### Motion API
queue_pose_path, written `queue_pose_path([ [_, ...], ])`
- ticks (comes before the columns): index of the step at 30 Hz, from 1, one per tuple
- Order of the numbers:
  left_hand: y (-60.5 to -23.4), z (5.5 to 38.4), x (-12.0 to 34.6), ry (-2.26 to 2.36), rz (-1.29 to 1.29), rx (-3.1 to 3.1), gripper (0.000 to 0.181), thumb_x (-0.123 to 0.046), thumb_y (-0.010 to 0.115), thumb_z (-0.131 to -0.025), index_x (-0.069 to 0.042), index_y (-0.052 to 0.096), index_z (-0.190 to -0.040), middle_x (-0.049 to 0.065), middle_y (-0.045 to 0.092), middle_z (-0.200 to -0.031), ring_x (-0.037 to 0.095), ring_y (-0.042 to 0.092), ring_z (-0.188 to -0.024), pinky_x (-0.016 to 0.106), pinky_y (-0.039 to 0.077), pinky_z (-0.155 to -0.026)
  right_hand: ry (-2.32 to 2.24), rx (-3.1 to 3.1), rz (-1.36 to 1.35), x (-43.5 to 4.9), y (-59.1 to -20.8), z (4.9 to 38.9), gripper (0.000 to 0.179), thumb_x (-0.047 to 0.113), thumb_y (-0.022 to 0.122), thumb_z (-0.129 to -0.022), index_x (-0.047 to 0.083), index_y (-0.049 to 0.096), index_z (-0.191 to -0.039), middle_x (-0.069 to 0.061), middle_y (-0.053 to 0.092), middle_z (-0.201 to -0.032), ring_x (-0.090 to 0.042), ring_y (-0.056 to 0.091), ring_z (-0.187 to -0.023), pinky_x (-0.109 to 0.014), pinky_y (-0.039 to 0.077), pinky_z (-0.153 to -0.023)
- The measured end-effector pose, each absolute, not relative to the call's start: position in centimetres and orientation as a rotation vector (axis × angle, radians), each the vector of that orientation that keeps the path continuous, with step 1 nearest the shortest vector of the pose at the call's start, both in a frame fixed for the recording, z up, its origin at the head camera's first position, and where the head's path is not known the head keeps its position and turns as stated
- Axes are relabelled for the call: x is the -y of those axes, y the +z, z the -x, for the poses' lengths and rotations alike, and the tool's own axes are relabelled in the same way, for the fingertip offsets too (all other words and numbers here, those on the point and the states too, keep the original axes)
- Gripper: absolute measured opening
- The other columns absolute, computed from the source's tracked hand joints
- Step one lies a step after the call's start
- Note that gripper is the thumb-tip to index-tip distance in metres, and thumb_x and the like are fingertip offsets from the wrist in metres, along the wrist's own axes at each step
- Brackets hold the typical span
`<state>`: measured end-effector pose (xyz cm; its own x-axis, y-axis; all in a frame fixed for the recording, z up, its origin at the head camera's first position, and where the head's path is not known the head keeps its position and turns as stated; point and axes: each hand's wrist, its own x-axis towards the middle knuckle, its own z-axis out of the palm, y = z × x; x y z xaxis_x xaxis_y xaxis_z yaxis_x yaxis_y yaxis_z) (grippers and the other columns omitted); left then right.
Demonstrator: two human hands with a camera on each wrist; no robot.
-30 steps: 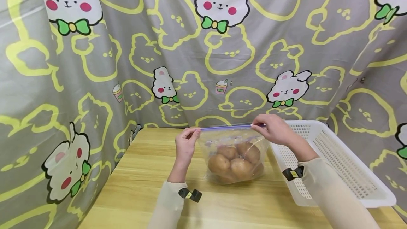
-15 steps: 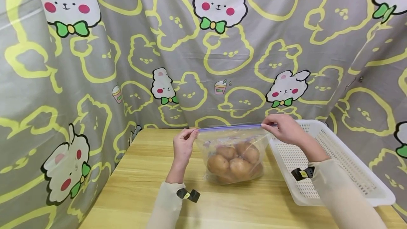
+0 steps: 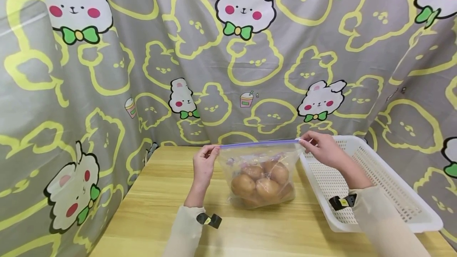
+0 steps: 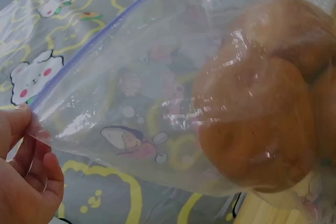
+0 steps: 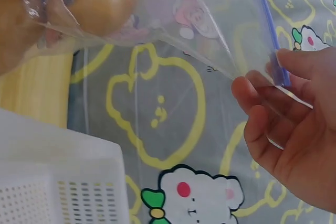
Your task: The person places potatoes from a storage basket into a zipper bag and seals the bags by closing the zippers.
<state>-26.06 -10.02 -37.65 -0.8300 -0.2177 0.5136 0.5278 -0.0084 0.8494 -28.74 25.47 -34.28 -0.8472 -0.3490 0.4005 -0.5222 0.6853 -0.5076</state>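
A clear zip bag (image 3: 232, 169) stands on the table, its purple zip strip (image 3: 257, 143) stretched along the top. Inside it several brown potatoes (image 3: 267, 189) fill the lower part. My left hand (image 3: 204, 165) pinches the bag's top left corner between thumb and fingers. At the opposite end of the strip, my right hand (image 3: 323, 150) pinches the top right corner. The right wrist view shows thumb and finger on the end of the blue-purple strip (image 5: 265, 9), the other fingers curled below. Printed pink and white figures (image 4: 128, 142) show on the bag in the left wrist view.
A white perforated plastic basket (image 3: 403, 173) stands at the right, beneath the right forearm. The wooden table (image 3: 150, 201) reaches back to a grey patterned curtain (image 3: 214, 62), which also hangs along both sides.
My right hand has slid rightward along the zip strip to the bag's corner. My left hand keeps its pinch and has shifted slightly left. The potatoes stay in place in the bag.
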Motion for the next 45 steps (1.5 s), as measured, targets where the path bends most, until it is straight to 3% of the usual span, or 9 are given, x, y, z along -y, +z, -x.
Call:
queue_pose_path([
  [5, -37.8, 25.9, 10.1, -1.981, 0.311, 1.851, 0.017, 0.001, 0.059, -0.091, 0.015, 0.058, -0.100, 0.012, 0.064, -0.088, 0.021, 0.062, -0.082, 0.024, 0.053, -0.075, 1.055, 2.652, -0.553, -25.2, -35.4, 28.8, 0.023, 0.026, 0.056, -0.096, 0.004, 0.060, -0.101, -0.006, 0.062, -0.082, -0.021, 0.057, -0.074, -0.027, 0.047, -0.055],
  [9, -38.3, 25.9, 10.1, -2.015, 0.370, 1.958, 0.020, -0.002, 0.057, -0.093, 0.014, 0.058, -0.105, 0.023, 0.064, -0.098, 0.032, 0.062, -0.092, 0.030, 0.054, -0.082, 1.183, 2.704, -0.466, -25.3, -35.6, 28.6, 0.031, 0.029, 0.055, -0.096, 0.000, 0.059, -0.105, -0.011, 0.063, -0.088, -0.026, 0.059, -0.080, -0.027, 0.050, -0.060],
  [13, -38.7, 25.7, 10.2, -1.983, 0.445, 2.096, 0.020, -0.004, 0.058, -0.093, 0.012, 0.061, -0.105, 0.026, 0.063, -0.103, 0.028, 0.060, -0.093, 0.024, 0.051, -0.082, 1.264, 2.748, -0.474, -25.4, -35.9, 28.0, 0.030, 0.028, 0.052, -0.098, -0.001, 0.060, -0.098, -0.013, 0.065, -0.095, -0.031, 0.061, -0.089, -0.033, 0.053, -0.071],
  [18, -38.8, 25.1, 10.4, -1.929, 0.471, 2.137, 0.017, -0.003, 0.056, -0.093, 0.012, 0.063, -0.099, 0.026, 0.064, -0.097, 0.031, 0.062, -0.090, 0.024, 0.052, -0.079, 1.331, 2.748, -0.547, -25.4, -36.1, 27.2, 0.026, 0.021, 0.049, -0.100, 0.000, 0.060, -0.092, -0.014, 0.065, -0.099, -0.037, 0.062, -0.095, -0.046, 0.053, -0.081],
  [25, -37.9, 24.1, 11.1, -1.866, 0.430, 2.142, 0.016, 0.000, 0.055, -0.093, 0.014, 0.062, -0.095, 0.028, 0.064, -0.087, 0.025, 0.064, -0.078, 0.024, 0.053, -0.070, 1.403, 2.688, -0.617, -24.5, -35.7, 26.4, 0.024, 0.018, 0.052, -0.098, -0.001, 0.058, -0.084, -0.008, 0.065, -0.080, -0.022, 0.066, -0.076, -0.033, 0.057, -0.068],
  [30, -38.7, 25.2, 12.3, -1.901, 0.391, 2.137, 0.015, 0.000, 0.057, -0.092, 0.014, 0.062, -0.093, 0.023, 0.065, -0.082, 0.015, 0.061, -0.069, 0.024, 0.053, -0.064, 1.532, 2.671, -0.594, -23.4, -36.1, 26.5, 0.024, 0.017, 0.053, -0.097, -0.004, 0.056, -0.085, -0.011, 0.065, -0.076, -0.026, 0.066, -0.073, -0.034, 0.058, -0.063],
  [40, -41.1, 29.2, 13.7, -1.993, 0.185, 2.201, 0.018, -0.012, 0.059, -0.094, 0.006, 0.062, -0.093, 0.009, 0.066, -0.081, 0.014, 0.063, -0.073, 0.027, 0.056, -0.066, 1.607, 2.645, -0.312, -20.1, -37.7, 29.0, 0.022, 0.013, 0.048, -0.097, -0.009, 0.050, -0.100, -0.012, 0.061, -0.078, -0.017, 0.061, -0.069, -0.032, 0.057, -0.066],
  [45, -41.9, 31.0, 13.9, -2.033, 0.143, 2.207, 0.015, -0.011, 0.057, -0.094, 0.004, 0.060, -0.096, 0.006, 0.067, -0.083, 0.013, 0.062, -0.076, 0.029, 0.055, -0.069, 1.575, 2.637, -0.270, -18.8, -39.0, 30.5, 0.045, 0.011, 0.051, -0.094, -0.017, 0.035, -0.125, -0.016, 0.054, -0.084, -0.020, 0.062, -0.074, -0.035, 0.057, -0.072],
])
